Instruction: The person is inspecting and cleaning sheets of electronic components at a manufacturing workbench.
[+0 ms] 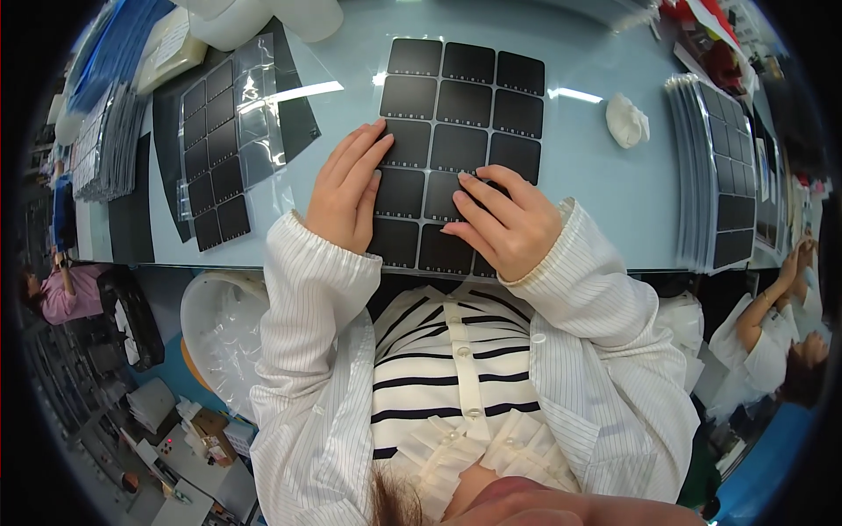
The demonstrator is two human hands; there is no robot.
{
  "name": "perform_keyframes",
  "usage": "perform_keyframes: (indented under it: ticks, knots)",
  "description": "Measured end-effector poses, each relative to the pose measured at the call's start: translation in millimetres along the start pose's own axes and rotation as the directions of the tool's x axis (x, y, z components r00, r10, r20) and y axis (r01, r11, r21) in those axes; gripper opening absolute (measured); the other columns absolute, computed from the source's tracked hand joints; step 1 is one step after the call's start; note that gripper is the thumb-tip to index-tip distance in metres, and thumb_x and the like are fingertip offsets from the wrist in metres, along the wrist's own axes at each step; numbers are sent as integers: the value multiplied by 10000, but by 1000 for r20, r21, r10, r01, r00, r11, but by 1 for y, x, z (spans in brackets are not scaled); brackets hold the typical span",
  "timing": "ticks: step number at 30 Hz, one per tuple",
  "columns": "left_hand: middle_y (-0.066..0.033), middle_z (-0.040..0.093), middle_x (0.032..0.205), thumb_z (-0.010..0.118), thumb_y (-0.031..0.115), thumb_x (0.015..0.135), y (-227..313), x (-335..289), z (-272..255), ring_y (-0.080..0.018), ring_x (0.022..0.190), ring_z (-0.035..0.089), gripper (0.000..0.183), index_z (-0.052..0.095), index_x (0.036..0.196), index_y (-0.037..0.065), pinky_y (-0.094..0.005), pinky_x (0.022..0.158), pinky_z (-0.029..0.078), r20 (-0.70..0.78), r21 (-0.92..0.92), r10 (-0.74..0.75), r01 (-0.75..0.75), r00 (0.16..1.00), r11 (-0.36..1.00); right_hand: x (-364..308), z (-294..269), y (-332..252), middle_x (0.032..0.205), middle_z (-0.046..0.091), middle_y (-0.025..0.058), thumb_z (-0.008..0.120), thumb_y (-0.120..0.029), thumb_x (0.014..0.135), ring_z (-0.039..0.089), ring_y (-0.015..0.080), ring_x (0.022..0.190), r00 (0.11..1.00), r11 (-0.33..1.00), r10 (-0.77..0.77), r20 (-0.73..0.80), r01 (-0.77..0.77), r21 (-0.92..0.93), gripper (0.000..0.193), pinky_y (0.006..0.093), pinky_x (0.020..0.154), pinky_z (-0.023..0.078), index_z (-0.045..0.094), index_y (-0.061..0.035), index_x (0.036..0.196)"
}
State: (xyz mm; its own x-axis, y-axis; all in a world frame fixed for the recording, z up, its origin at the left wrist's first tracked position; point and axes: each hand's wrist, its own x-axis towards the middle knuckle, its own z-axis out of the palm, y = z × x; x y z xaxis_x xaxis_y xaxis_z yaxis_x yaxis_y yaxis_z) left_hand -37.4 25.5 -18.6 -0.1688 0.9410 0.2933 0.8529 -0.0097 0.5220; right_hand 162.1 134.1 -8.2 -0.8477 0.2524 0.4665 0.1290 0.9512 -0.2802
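A sheet of black rounded squares [463,103], set in rows three across with pale gaps, lies in front of me on the glass-topped table. Along its left edge rests my left hand [344,195], fingers stretched out and fingertips on the black squares. My right hand [517,221] lies over the lower right part, its fingers apart and slightly bent, fingertips touching the middle column. Neither hand visibly grips anything. The squares under my right palm are hidden. To the left lies another sheet of black squares [210,145] with clear plastic film [260,110] beside it.
A crumpled white wad [627,121] lies right of the sheet. Stacked sheets [721,175] stand at the right edge, more sheets [110,145] at the left. White containers [307,17] stand at the back. A white bin [215,337] with clear plastic is below the table. Other people sit at both sides.
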Motion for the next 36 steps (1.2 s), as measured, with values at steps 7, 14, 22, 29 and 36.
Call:
perform_keyframes:
  ticks: [7, 14, 22, 29, 36]
  knots:
    - [-127, 453, 1304, 404, -49, 839, 3, 0, -3, -307, 1236, 389, 388, 482, 1215, 2, -367, 1035, 300, 28, -40, -77, 78, 997, 996, 1, 0, -2, 916, 637, 153, 733, -216, 661, 585, 297, 901, 1000, 1000, 1, 21, -1, -6, 333, 328, 747, 516, 644, 35, 862]
    - [-148, 446, 1301, 461, 6, 857, 8, -3, -9, -300, 1219, 412, 384, 453, 1240, 1, -372, 1007, 344, 2, -152, -131, 130, 991, 980, -3, -4, -6, 996, 620, 159, 716, -244, 683, 550, 310, 1001, 992, 997, -35, 125, 43, -66, 372, 388, 808, 471, 634, 34, 917]
    - [-172, 425, 1312, 528, 121, 878, 30, -22, -35, -269, 1206, 434, 482, 370, 1314, -11, -363, 954, 397, 132, -587, -535, 501, 834, 636, -11, -33, 37, 1080, 599, 141, 733, -195, 670, 542, 319, 1037, 990, 978, 109, -86, -92, 189, 441, 375, 874, 434, 605, -5, 1048]
    - [-173, 426, 1304, 615, 31, 800, 25, -36, -45, -242, 1100, 509, 626, 315, 1349, 5, -341, 866, 461, 320, -685, -535, 581, 782, 439, -24, -87, 131, 1027, 604, 115, 744, -276, 705, 599, 257, 884, 640, 628, 743, -196, -768, -129, 492, 324, 754, 493, 600, -40, 1113]
    - [-97, 545, 1060, 673, 38, 759, 25, -29, -19, -105, 797, 537, 658, 353, 1335, 8, -243, 738, 468, 225, -592, -593, 592, 773, 548, -33, -59, 153, 967, 608, 102, 727, -356, 717, 618, 237, 854, 713, 667, 679, -174, -698, -260, 479, 317, 719, 515, 618, -97, 1105]
